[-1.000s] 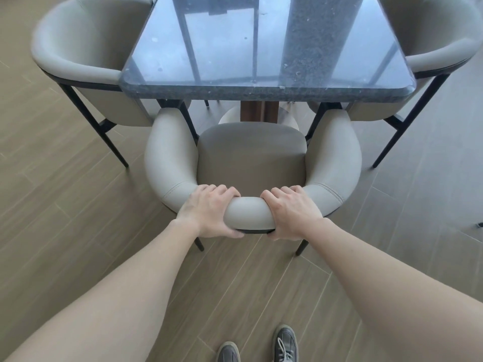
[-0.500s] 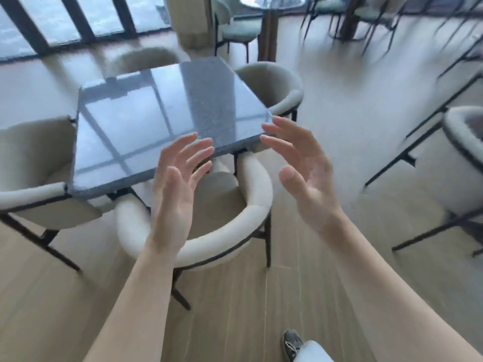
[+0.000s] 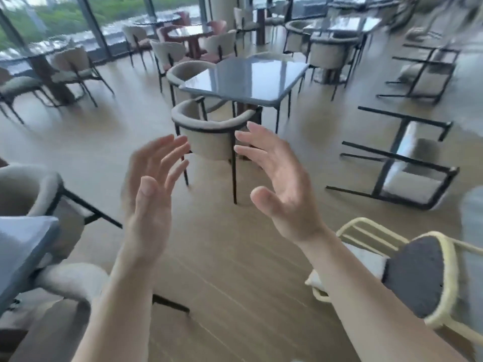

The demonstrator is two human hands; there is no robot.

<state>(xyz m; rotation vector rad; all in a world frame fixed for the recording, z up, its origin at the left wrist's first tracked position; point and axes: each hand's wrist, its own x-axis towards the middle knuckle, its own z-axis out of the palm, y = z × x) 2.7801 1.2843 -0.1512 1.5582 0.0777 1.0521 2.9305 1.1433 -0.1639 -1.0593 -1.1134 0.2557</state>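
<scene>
Both hands are raised in front of the person, apart from each other and holding nothing. The left hand (image 3: 149, 205) has its palm turned inward, with the fingers straight and slightly spread. The right hand (image 3: 285, 184) faces it, fingers loosely extended and thumb out. The grey round-backed chair (image 3: 209, 142) stands on the wooden floor (image 3: 235, 257) well beyond them. In the head view it appears in the gap between the two sets of fingertips, a little above them, and neither hand touches it. Its curved back is turned toward the person and its seat is pushed in under the near edge of the square glossy desk (image 3: 248, 79). The picture is blurred, so whether its armrests touch that edge cannot be told. At the left edge of the view, nearer than the hands, another grey chair (image 3: 34, 189) sits beside the corner of a second desk (image 3: 23, 244). On the right, a dark-framed chair (image 3: 407, 176) lies tipped over on the floor, and a yellow-framed chair (image 3: 418, 278) with a dark pad lies just beside the right forearm.
</scene>
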